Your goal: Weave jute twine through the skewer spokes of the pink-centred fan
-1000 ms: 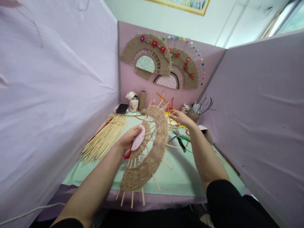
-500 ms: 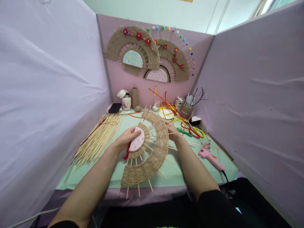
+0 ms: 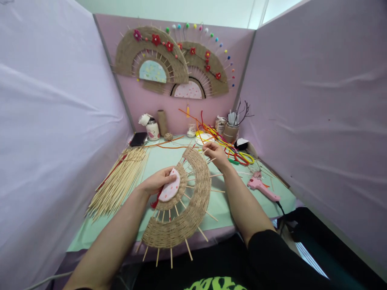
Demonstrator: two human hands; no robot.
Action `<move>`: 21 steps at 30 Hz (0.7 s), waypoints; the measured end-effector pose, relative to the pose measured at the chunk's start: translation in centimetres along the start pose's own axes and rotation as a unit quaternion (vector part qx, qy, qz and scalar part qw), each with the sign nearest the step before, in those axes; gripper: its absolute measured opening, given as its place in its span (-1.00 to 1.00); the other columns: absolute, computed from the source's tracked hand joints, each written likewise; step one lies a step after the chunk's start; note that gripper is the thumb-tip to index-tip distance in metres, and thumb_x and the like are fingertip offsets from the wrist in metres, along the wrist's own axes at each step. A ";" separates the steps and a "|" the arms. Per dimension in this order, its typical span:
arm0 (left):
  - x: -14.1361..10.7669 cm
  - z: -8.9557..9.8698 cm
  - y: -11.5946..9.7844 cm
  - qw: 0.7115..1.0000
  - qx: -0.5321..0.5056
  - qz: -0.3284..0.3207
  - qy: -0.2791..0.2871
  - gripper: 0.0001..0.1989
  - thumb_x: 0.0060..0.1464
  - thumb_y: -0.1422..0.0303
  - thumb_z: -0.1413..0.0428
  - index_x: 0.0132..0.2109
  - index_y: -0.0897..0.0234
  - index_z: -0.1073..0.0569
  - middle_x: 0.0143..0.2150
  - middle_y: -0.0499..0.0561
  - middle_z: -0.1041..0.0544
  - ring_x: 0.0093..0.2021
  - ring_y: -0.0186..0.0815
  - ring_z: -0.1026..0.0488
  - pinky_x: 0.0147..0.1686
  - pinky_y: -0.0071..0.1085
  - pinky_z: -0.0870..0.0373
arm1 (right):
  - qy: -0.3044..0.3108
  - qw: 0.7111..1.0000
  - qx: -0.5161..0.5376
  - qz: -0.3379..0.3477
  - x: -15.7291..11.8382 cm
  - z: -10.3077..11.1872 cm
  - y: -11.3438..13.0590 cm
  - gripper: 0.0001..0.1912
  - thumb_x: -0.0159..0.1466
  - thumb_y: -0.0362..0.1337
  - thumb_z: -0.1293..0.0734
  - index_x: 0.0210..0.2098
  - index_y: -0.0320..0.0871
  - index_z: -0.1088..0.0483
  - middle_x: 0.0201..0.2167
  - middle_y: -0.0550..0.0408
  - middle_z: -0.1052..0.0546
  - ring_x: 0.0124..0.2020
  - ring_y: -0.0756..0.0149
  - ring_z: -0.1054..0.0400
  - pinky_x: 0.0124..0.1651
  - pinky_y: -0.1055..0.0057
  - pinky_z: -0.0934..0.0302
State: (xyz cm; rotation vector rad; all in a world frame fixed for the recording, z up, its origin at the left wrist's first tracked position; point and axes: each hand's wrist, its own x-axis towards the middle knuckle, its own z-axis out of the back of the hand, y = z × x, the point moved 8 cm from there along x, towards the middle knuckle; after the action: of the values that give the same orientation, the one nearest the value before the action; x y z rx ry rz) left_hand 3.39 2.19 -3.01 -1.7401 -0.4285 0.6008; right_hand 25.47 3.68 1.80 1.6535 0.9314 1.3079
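A half-round woven fan of twine on thin wooden sticks is tilted in front of me, its bare stick ends poking out past the outer band. My left hand grips its pink spotted centre piece, thumb on top and the other fingers hidden behind. Below that hand hangs a red tassel, partly covered by the fan. My right hand is closed in a pinch at a stick end on the fan's upper right edge.
A bundle of thin sticks lies left, near a black phone. Coloured pipe cleaners and a pink glue gun lie right. Jars and a twine ball stand behind. Two decorated fans hang on the back panel.
My right hand has moved from behind the fan's outer edge up to its upper right stick ends. The fan has turned slightly and come lower. My view has shifted right.
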 end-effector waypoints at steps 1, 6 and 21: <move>0.1 -0.2 0.3 1.000 0.002 0.008 0.007 -0.58 -0.19 0.21 -0.29 -0.23 0.33 -0.36 -0.41 -0.05 -0.45 -0.48 -0.42 -0.39 -0.49 -0.53 -0.25 | -0.006 1.000 -0.003 0.008 0.0 0.2 0.2 -0.80 -0.02 -0.17 -0.42 -0.48 -0.12 -0.37 -0.60 0.24 -0.30 -0.57 0.49 -0.09 -0.50 0.50 0.01; 0.3 -0.6 1.1 0.999 0.016 0.029 0.025 -0.61 -0.17 0.22 -0.28 -0.26 0.33 -0.34 -0.45 -0.06 -0.43 -0.52 -0.44 -0.37 -0.52 -0.53 -0.23 | -0.025 0.999 -0.014 0.036 -0.1 0.9 0.9 -0.81 -0.01 -0.18 -0.42 -0.51 -0.11 -0.35 -0.63 0.24 -0.27 -0.58 0.48 -0.08 -0.50 0.49 0.04; 0.1 -1.9 2.0 0.995 0.023 0.053 0.077 -0.63 -0.14 0.22 -0.26 -0.23 0.34 -0.36 -0.39 -0.02 -0.43 -0.50 -0.44 -0.36 -0.55 -0.53 -0.25 | 0.059 0.996 -0.067 -0.006 -1.0 0.7 1.7 -0.84 0.01 -0.23 -0.40 -0.50 -0.13 -0.33 -0.61 0.24 -0.28 -0.58 0.48 -0.07 -0.51 0.48 0.05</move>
State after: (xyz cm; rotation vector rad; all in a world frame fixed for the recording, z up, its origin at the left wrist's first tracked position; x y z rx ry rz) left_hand 4.50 0.27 -4.62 -1.7584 -0.2144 0.5424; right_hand 26.03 1.94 2.91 1.4787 0.8999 1.4400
